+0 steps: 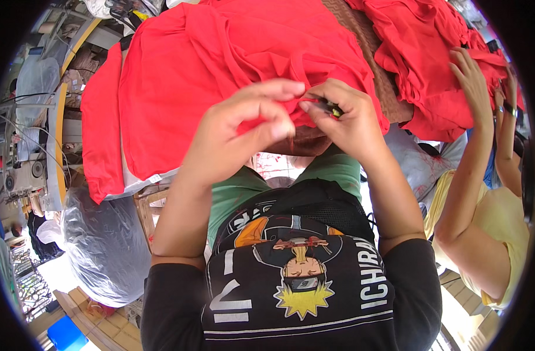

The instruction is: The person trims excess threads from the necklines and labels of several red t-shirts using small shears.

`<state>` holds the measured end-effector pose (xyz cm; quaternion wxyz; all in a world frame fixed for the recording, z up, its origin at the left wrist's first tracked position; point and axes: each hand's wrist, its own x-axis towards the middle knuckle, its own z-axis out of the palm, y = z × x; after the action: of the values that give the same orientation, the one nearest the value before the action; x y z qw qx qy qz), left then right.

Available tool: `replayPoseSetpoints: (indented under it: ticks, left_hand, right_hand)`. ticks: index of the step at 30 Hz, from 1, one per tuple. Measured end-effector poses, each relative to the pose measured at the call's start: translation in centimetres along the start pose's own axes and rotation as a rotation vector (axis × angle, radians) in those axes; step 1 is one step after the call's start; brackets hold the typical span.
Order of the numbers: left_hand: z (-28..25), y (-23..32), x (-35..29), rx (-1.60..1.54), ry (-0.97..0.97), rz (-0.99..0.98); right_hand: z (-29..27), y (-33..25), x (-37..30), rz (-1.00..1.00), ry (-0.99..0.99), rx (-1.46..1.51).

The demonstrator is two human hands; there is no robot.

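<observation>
Fingers (285, 108) of both hands pinch the bright red, creased cloth (221, 64); right hand (343, 114) grips small snips (330, 107).

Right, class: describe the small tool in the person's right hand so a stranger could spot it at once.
Start at the big red cloth garment spread in front. At its near edge, the right hand pinches a small dark tool with a yellow-green tip, the only non-red thing there.

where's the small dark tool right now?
Head view, centre-right: the small dark tool sits in the right hand, at the near edge of the red garment, beside the left hand's fingertips.
</observation>
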<state>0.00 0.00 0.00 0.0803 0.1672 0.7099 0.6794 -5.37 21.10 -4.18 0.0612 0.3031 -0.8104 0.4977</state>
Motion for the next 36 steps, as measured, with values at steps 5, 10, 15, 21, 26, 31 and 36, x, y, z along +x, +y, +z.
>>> replayPoseSetpoints:
  ticks: [5,10,15,21,26,31,36]
  left_hand:
    - [-2.2,1.3,-0.9,0.055,-0.024,0.521]
    - [-1.5,0.0,-1.3,0.071,0.232,0.335]
    - [-0.3,-1.7,-0.5,0.232,0.298,0.266]
    - [0.8,-3.2,0.3,0.485,0.431,0.172]
    - [2.3,-3.4,0.2,0.635,0.419,-0.03]
    - [1.6,-2.8,-0.5,0.515,0.354,-0.112]
    - [0.7,-2.8,-0.4,0.419,0.38,0.2]
  right_hand:
    - [-0.8,0.3,-0.1,0.156,0.015,0.085]
    - [-0.6,0.5,-0.1,0.16,0.025,0.128]
    - [-0.6,0.2,-0.2,0.168,0.015,0.136]
    - [-0.8,0.1,-0.2,0.189,0.003,0.135]
    - [-0.6,0.1,-0.3,0.171,0.012,0.149]
    - [-1.3,-0.2,-0.3,0.206,-0.087,0.126]
    - [-1.3,0.5,-0.7,0.155,-0.168,0.165]
